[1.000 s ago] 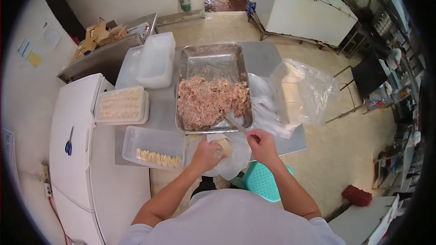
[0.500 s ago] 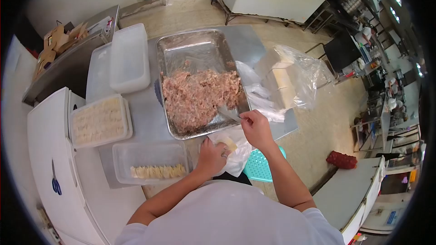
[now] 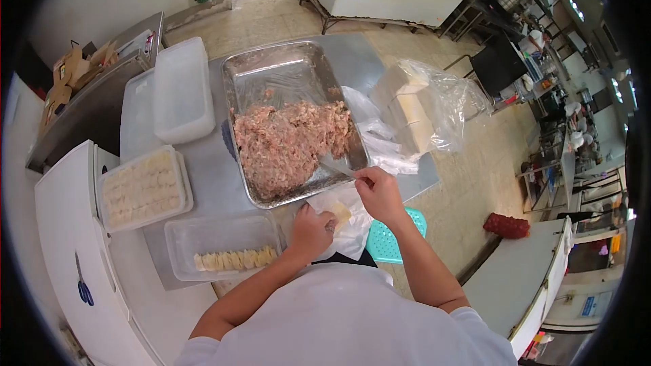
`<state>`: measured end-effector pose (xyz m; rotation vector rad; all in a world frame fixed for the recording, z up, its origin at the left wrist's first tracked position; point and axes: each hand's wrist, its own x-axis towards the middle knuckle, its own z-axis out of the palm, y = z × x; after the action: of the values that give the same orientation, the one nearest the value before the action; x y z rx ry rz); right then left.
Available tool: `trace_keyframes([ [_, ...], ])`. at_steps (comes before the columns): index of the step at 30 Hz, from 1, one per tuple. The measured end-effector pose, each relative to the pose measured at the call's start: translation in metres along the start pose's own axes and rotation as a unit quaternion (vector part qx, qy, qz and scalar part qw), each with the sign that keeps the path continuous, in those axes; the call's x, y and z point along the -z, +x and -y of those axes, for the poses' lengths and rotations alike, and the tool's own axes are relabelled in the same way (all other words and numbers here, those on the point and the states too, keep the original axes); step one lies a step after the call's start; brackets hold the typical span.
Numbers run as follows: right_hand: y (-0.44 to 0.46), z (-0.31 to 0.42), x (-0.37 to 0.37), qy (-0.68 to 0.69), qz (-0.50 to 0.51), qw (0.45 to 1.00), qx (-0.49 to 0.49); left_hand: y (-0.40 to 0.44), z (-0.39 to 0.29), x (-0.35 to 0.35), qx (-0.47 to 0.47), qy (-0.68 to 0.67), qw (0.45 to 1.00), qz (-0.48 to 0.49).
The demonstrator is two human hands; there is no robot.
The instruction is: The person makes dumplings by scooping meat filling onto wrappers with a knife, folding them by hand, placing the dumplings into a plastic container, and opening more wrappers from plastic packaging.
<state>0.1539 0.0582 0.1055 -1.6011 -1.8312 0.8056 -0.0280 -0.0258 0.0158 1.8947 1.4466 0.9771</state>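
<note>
My right hand (image 3: pixel 381 196) is closed on the handle end of a flat metal spatula (image 3: pixel 337 167). Its blade dips into minced meat (image 3: pixel 291 142) at the near right of a large metal tray (image 3: pixel 245 193). Just below the tray, my left hand (image 3: pixel 312 234) has its fingers curled in, and what they hold is hidden. Beside its thumb, pale yellow wrappers (image 3: pixel 341 214) lie on a white plastic bag (image 3: pixel 352 234). Left of that hand, a clear plastic container (image 3: pixel 224 230) holds a row of filled dumplings (image 3: pixel 235 259).
A lidded container (image 3: pixel 142 188) full of dumplings sits at the table's left, with stacked empty tubs (image 3: pixel 183 91) behind it. Right of the tray is a plastic bag of wrapper stacks (image 3: pixel 413 112). A turquoise stool (image 3: pixel 400 237) stands by the table's near edge.
The view has shifted slightly, moving the surroundings a little to the left. The spatula blade stays at the meat's edge, and my left hand remains curled beside the wrappers.
</note>
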Motion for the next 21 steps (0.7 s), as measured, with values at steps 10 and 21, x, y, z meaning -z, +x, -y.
trace_keyframes([
  [10, 0.0, 0.001, 0.009, 0.013, 0.032, 0.999, 0.009, 0.013, -0.04, 0.005, 0.13, 0.148, 0.973, 0.12],
  [21, -0.032, -0.092, -0.01, 0.082, 0.217, 0.973, -0.014, 0.016, -0.065, -0.019, 0.075, 0.328, 0.933, 0.125],
])
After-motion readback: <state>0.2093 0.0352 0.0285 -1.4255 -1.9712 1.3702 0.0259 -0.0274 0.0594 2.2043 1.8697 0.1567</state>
